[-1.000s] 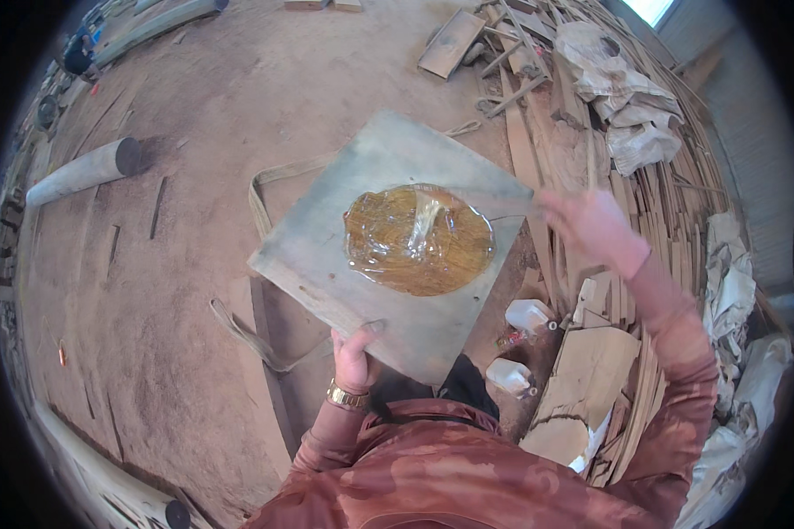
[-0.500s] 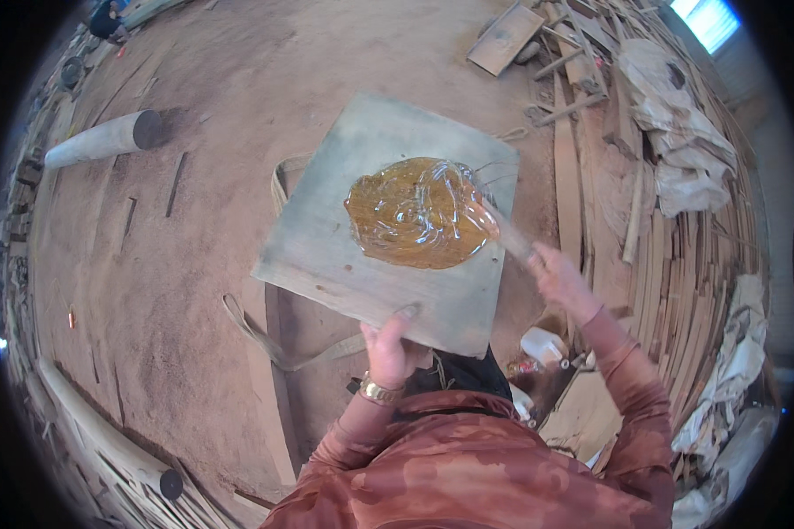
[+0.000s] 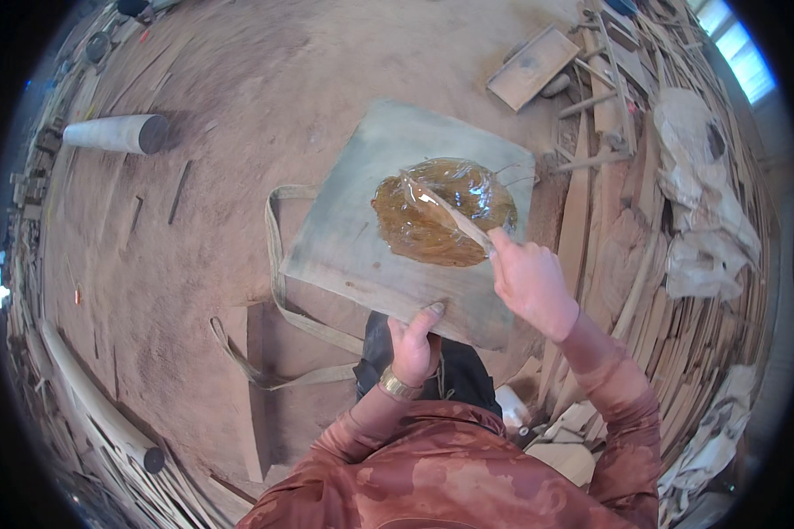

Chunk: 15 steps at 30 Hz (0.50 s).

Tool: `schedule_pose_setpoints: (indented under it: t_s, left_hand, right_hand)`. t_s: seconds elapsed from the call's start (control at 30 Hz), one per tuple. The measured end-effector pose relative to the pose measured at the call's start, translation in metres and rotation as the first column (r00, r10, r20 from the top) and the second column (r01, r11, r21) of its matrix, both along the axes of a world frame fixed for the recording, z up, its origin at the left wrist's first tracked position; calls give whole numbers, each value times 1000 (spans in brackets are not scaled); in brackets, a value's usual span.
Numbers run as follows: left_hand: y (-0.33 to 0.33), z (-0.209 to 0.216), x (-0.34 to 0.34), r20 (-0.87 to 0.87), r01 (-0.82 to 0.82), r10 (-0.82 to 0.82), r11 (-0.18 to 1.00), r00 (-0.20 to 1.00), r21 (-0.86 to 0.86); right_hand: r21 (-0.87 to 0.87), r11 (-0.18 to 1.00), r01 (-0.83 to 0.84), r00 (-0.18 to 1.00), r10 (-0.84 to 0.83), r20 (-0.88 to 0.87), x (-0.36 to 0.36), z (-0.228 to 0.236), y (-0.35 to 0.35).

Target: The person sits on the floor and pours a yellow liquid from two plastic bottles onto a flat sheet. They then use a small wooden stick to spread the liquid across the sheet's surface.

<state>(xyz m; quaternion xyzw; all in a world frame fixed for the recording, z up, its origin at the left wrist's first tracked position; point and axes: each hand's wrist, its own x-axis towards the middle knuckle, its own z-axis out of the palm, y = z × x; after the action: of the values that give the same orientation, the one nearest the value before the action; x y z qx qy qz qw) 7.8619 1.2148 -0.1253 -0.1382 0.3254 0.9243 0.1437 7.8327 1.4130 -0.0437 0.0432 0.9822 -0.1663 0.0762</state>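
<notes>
My left hand [image 3: 417, 346] grips the near edge of a square grey-green board [image 3: 344, 234], thumb on top and fingers hidden beneath. A wide pool of glossy amber, glue-like paste [image 3: 423, 240] lies on the board's middle and right. Closed around the lower end of a flat wooden stick [image 3: 454, 214] is my right hand [image 3: 534, 282], above the board's right edge. The stick slants across the paste, its far end up at the left of the pool and coated with it. Thin strands rise near the board's right corner.
Long wooden planks [image 3: 626, 264] and a whitish plastic sheet [image 3: 701, 203] crowd the right. A pale log [image 3: 115, 134] lies at the left, another [image 3: 106, 397] lower down. Beige straps [image 3: 278, 264] trail beside a timber beam [image 3: 254, 388]. A white jug [image 3: 512, 406] stands near my legs.
My right hand has swept the stick from the paste's right edge leftward across the pool. The board sits slightly farther right in view, and my left hand still grips it.
</notes>
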Motion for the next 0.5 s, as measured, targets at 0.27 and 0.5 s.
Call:
schedule_pose_setpoints:
  t_s: [0.27,0.5]
  left_hand:
    - [41,5,-111,37,42,-42,999,998,8]
    - [56,-4,-257,-31,108,-107,994,994,24]
  right_hand:
    - [367,917,-157,976,200,-83,-129,38,104]
    - [246,936,-253,965,263,-7,-279,71,92]
